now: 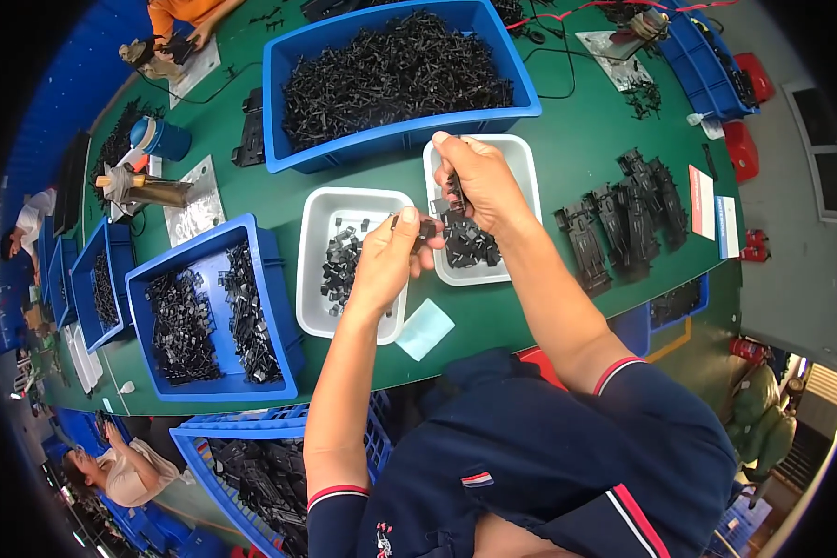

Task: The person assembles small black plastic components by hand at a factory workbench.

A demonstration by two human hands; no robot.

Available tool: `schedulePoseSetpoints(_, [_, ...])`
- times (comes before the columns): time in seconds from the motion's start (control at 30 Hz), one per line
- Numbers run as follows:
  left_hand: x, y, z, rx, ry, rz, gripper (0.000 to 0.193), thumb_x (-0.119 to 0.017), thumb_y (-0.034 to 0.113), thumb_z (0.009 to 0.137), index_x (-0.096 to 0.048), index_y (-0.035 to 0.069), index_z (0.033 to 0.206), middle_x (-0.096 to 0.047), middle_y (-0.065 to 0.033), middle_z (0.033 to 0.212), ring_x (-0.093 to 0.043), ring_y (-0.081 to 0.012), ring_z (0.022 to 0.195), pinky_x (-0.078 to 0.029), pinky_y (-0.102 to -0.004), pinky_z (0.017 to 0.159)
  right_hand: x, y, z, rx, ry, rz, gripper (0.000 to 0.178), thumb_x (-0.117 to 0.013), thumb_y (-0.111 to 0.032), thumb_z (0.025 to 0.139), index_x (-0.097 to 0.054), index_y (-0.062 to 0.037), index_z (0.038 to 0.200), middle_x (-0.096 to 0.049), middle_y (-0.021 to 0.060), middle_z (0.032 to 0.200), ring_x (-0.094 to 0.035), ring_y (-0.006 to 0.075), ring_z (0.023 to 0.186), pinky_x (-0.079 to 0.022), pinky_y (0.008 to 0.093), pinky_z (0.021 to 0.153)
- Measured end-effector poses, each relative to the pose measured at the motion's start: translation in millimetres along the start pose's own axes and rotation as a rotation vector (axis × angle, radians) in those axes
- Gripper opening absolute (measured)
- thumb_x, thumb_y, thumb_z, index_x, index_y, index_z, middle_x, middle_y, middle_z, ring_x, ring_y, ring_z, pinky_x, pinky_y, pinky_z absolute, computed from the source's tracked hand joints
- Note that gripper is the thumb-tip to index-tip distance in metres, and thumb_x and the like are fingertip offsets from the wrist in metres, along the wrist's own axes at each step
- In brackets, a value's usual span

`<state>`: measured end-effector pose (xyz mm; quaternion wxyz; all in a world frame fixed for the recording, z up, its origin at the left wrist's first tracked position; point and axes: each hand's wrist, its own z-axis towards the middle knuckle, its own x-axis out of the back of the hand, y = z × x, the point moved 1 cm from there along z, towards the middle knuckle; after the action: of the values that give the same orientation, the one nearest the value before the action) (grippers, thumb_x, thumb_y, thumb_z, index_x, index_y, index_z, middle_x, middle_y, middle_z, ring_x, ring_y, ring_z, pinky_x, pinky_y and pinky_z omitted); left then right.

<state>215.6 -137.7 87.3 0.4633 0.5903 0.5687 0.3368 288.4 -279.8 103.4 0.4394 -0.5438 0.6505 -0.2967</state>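
Note:
My left hand [391, 256] is closed, pinching a small black plastic part [427, 230] between thumb and fingers over the gap between two white trays. My right hand [482, 181] is closed around another black plastic part [456, 192], partly hidden by its fingers, above the right white tray [527, 177]. Small black pieces [470, 244] lie in that tray. Below my left hand, the left white tray [309, 270] holds small black blocky pieces [341, 265]. The two hands are close together, and whether their parts touch is hard to tell.
A large blue bin [400, 141] heaped with black parts stands beyond the trays. At left sits a divided blue bin [216, 321]. Black chassis-like parts [614, 228] lie at right. A light-blue cloth [425, 329] rests near the table edge. A co-worker's hand [200, 35] works at far left.

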Motion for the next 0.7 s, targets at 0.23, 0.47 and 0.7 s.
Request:
schedulePoseSetpoints(0.23, [-15,-3,8,0.007,-0.021,-0.068,0.057,-0.034,0.049,0.096,-0.062,0.000,0.087,-0.062,-0.0056,0.074,-0.050,-0.0063,0.058,-0.037,-0.0202,0.049,-3,13,4,0.107,0.084,-0.220,0.036,-0.055,-0.031,0.088,-0.049,-0.0033,0.067,-0.050,0.0029,0.055,-0.044,0.0082,0.047,-0.037,0.0262,0.044])
schedulePoseSetpoints(0.47, [-41,0,16,-0.105,0.190,0.065,0.057,-0.037,0.049,0.095,-0.064,0.000,0.087,-0.058,-0.0024,0.064,-0.049,-0.0063,0.055,-0.037,-0.0206,0.050,0,14,4,0.150,0.116,-0.225,0.032,-0.057,-0.033,0.087,-0.056,-0.0031,0.075,-0.054,0.0032,0.060,-0.047,0.0070,0.050,-0.038,0.0229,0.043])
schedulePoseSetpoints(0.7, [-62,-21,6,-0.821,0.371,0.635,0.023,-0.054,0.010,0.088,-0.055,-0.001,0.068,-0.052,-0.0148,0.056,-0.054,-0.0258,0.050,-0.041,-0.0353,0.046,31,35,40,-0.259,0.190,0.791,0.030,-0.049,-0.032,0.091,-0.046,-0.0112,0.069,-0.045,-0.0016,0.055,-0.040,0.0067,0.042,-0.030,0.0212,0.035])
